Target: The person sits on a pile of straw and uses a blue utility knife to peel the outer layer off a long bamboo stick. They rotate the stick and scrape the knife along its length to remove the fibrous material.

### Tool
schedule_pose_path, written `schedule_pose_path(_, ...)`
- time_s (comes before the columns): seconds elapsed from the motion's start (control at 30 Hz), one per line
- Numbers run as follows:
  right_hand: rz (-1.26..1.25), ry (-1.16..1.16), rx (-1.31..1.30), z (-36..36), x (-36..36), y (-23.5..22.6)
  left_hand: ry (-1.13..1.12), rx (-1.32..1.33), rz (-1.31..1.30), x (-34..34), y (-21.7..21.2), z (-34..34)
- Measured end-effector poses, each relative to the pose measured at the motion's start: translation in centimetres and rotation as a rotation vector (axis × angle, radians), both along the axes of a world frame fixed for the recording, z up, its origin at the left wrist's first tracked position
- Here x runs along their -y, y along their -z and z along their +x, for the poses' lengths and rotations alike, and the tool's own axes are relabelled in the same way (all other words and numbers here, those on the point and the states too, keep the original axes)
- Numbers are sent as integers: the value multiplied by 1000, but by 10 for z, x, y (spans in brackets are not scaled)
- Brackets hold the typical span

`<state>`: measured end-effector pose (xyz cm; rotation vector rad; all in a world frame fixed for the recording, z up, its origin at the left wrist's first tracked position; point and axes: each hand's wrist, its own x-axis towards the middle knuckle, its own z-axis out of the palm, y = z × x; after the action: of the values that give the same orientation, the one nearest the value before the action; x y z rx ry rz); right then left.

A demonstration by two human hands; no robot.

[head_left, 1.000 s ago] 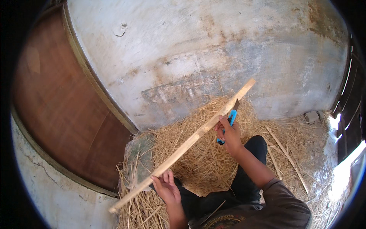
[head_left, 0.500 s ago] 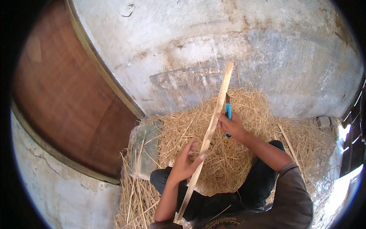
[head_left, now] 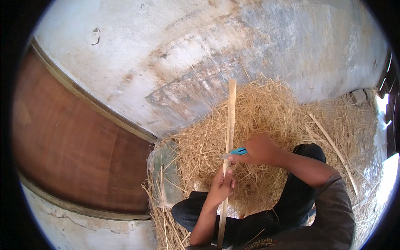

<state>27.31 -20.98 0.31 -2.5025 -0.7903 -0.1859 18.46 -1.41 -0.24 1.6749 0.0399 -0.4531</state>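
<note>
Clearly light and stiff, the long wooden slat (head_left: 229,125) sits gripped mid-length in the left hand (head_left: 221,185), fingers closed round it, while the right hand (head_left: 260,149) clasps a blue-handled knife (head_left: 234,153) against its right edge.

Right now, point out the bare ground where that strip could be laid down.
Bare concrete floor lies beyond the straw pile, up to the brown wooden door on the left. Near the body it is crowded: straw surrounds the knees, the left hand grips the wooden strip, and the right hand holds a blue-handled knife against it.
</note>
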Motion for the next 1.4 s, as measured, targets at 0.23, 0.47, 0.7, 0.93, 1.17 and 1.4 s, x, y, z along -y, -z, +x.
schedule_pose_path(0.23,38,-30,221,-9,-2,13,-36,76,-5,7,-18,-38)
schedule_pose_path(0.47,31,-74,313,-7,-6,33,-141,36,12,14,-16,-74)
schedule_pose_path(0.7,-25,-57,349,2,-1,30,-130,60,26,10,-12,-98)
schedule_pose_path(0.93,26,83,384,28,2,46,-114,69,56,12,-13,-112)
schedule_pose_path(1.17,-174,229,357,73,30,35,-117,-72,-148,13,-9,-128)
schedule_pose_path(1.4,-35,702,-194,124,109,0,-158,-279,-332,15,-13,-148)
